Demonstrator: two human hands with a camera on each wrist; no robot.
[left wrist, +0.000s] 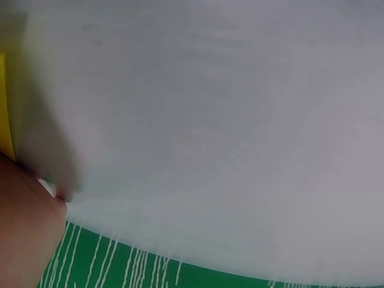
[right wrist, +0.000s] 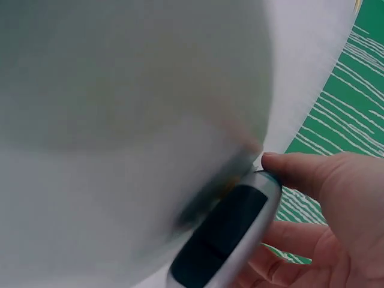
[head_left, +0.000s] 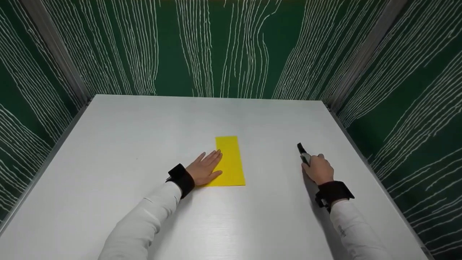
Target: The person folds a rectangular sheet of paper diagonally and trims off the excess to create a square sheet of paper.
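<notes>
A yellow rectangular sheet (head_left: 231, 162) lies on the white table, its long side running away from me. My left hand (head_left: 205, 169) rests palm down over its left side, fingers straight and slightly spread. In the left wrist view a strip of the yellow sheet (left wrist: 5, 114) shows at the left edge, above part of the hand (left wrist: 27, 231). To the right, my right hand (head_left: 319, 169) grips a long grey-and-black tool (head_left: 305, 157) whose black end points forward. The right wrist view shows the tool's rounded silver body with a black panel (right wrist: 225, 234); its exact kind I cannot tell.
The white table (head_left: 144, 122) has grey frame posts (head_left: 348, 77) at its far corners. Green walls with white wavy lines (head_left: 166, 54) stand around it. Black bands (head_left: 334, 193) circle both wrists.
</notes>
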